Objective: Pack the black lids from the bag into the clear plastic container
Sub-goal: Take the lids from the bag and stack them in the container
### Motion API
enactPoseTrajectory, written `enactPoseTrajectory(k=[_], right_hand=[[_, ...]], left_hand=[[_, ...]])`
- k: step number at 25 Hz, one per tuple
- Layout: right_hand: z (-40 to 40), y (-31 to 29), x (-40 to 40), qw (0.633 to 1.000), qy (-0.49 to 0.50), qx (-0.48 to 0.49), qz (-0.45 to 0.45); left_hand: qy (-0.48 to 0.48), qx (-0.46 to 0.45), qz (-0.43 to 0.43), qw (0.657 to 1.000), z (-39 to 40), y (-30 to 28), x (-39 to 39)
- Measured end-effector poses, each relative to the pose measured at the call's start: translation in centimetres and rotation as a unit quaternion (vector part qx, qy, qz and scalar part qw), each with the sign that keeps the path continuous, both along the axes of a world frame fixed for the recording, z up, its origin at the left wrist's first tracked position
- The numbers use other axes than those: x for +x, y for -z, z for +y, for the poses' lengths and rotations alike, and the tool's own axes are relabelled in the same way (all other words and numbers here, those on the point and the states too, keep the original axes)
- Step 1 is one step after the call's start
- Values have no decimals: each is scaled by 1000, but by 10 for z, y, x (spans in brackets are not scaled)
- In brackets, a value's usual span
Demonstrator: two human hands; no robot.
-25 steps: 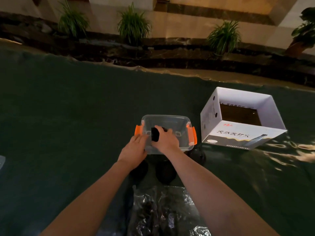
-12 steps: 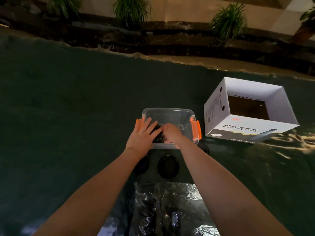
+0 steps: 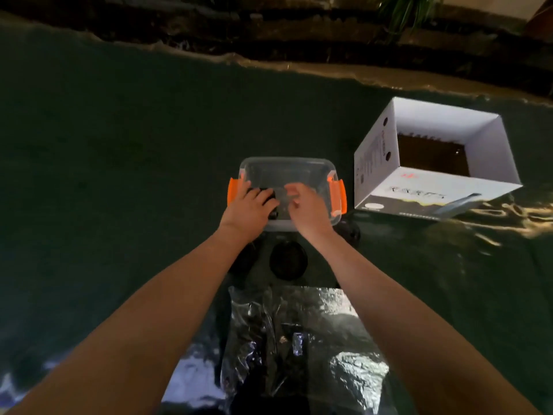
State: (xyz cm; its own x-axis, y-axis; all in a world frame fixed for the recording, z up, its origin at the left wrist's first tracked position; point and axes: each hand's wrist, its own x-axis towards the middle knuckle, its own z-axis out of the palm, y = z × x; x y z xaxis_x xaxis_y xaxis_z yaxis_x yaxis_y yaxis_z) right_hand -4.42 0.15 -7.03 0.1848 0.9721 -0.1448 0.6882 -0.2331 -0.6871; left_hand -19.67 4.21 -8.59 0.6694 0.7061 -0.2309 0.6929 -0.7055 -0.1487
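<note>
Head view: left hand (image 3: 250, 209) grip presses black lid (image 3: 267, 194) into container (image 3: 287, 166); right hand (image 3: 309, 209) loosely curled, empty.

A white box (image 3: 431, 187) sits open-topped on the dark green cloth (image 3: 119, 163), at the right, tilted toward the camera. Its inside floor is brown. Two round holes pierce its left wall; printed text on the front panel is too blurred to read. A plant (image 3: 404, 10) stands beyond the cloth's far edge on a dark ledge (image 3: 269, 34).
</note>
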Motion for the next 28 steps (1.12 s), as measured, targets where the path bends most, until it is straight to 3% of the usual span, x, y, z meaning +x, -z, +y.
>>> enactPoseTrajectory(k=[9,12,16,18,20,24,26,28], right_hand=[[-46,-14,35,994,-79,37,-62],[-72,-21,45,992,-93,50,-68],[-143,-24,72,996,-6,84,-33],[-192,-18,87,992,71,89,-48],[-236,-8,98,982,168,72,-55],[-289,21,105,923,367,-86,77],[-296,32,102,890,353,-167,235],[-294,34,93,824,276,-241,432]], left_hand=[[-11,30,26,999,-10,-15,9],[-23,24,-38,999,-27,-27,11],[-112,-4,-245,963,-108,-33,2],[-180,-28,-275,944,-169,-22,-9],[-274,-60,-245,928,-222,-6,-21],[-429,-208,-221,851,-273,19,-35],[-448,-258,-271,812,-275,25,-38],[-441,-278,-307,796,-273,27,-40]])
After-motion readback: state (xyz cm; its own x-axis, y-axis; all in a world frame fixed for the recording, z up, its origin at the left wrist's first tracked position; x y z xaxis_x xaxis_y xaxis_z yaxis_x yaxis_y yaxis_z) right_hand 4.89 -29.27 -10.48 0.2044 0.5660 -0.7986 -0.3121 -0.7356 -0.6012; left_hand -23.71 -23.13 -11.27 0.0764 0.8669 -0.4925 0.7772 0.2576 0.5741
